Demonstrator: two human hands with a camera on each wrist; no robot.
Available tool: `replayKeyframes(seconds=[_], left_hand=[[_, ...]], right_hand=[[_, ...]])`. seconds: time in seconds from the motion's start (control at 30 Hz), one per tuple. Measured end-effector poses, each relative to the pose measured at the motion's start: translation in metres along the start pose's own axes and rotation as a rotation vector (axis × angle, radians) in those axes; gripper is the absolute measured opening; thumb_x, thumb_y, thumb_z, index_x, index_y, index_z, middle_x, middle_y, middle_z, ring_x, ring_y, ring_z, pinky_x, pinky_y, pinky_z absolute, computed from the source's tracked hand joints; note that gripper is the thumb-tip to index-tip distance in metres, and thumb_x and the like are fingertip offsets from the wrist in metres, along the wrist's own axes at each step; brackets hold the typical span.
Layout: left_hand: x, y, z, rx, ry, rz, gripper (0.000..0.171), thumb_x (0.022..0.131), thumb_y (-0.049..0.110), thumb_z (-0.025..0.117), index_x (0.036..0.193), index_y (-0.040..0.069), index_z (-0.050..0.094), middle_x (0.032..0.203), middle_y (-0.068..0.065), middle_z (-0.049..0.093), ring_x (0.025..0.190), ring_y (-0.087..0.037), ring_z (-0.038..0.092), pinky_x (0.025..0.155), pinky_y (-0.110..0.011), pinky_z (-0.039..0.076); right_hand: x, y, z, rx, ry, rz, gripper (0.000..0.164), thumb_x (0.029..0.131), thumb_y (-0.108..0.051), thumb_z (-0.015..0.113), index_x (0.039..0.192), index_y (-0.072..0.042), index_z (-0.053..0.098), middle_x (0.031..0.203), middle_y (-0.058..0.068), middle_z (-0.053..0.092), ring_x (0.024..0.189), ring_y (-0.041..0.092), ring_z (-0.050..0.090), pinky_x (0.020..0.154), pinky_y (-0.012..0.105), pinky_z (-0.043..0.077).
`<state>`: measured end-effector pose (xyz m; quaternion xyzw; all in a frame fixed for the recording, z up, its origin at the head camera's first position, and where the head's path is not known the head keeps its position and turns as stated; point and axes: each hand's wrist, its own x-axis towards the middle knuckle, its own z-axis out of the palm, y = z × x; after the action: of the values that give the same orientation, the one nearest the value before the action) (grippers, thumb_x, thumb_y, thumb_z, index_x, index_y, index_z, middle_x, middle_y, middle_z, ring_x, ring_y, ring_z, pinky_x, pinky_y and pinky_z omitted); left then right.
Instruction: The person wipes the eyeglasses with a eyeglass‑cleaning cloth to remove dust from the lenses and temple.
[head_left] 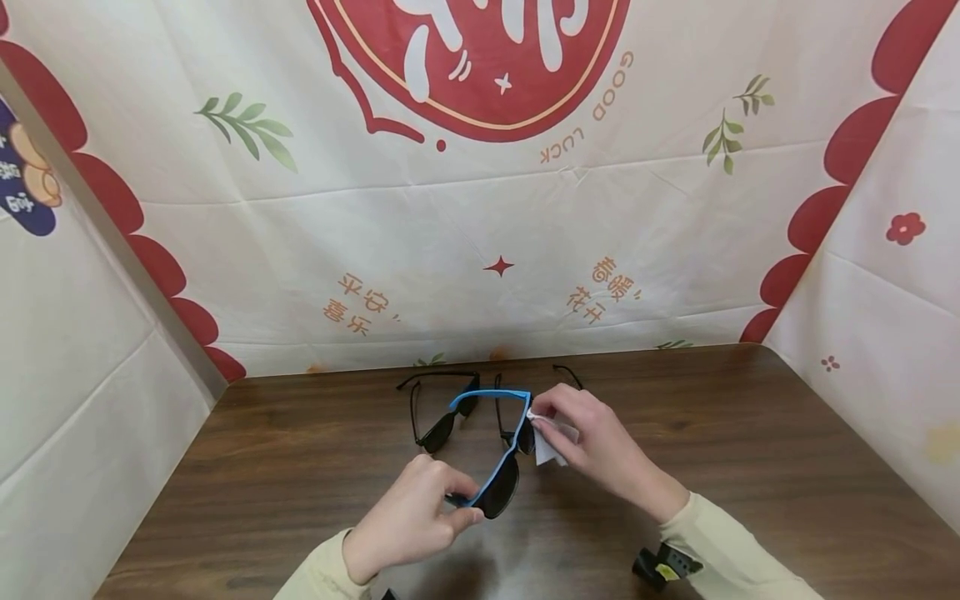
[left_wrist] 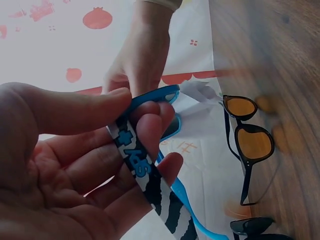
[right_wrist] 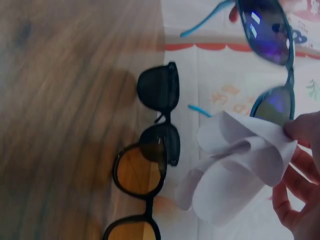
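Note:
Blue-framed sunglasses with dark lenses are held up over the table between both hands. My left hand pinches them at one front corner, thumb and fingers around the frame near the hinge. In the left wrist view the temple shows a black-and-white zebra pattern with blue lettering. My right hand pinches a thin white cloth at the other lens, which the cloth partly covers. In the right wrist view the cloth hangs in loose folds from the thumb and fingers.
Black sunglasses stand unfolded on the wooden table behind the blue pair. Beside them, black-framed glasses with orange lenses are partly hidden in the head view. A printed cloth backdrop rises at the table's far edge.

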<state>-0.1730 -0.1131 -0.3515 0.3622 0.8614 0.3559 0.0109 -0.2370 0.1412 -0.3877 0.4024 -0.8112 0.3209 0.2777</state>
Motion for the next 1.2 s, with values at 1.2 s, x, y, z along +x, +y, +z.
replayKeyframes(seconds=[1.2], left_hand=[[-0.001,-0.003,0.000,-0.006,0.036,0.023,0.009,0.079,0.003,0.074,0.082,0.012,0.076,0.074,0.014,0.068,0.066,0.005,0.055,0.061,-0.019,0.044]], right_hand=[[-0.017,-0.014,0.010,0.050,-0.012,-0.040,0.014,0.098,-0.028,0.058,0.099,-0.015,0.063,0.097,-0.010,0.061,0.087,0.010,0.056,0.077,0.030,0.043]])
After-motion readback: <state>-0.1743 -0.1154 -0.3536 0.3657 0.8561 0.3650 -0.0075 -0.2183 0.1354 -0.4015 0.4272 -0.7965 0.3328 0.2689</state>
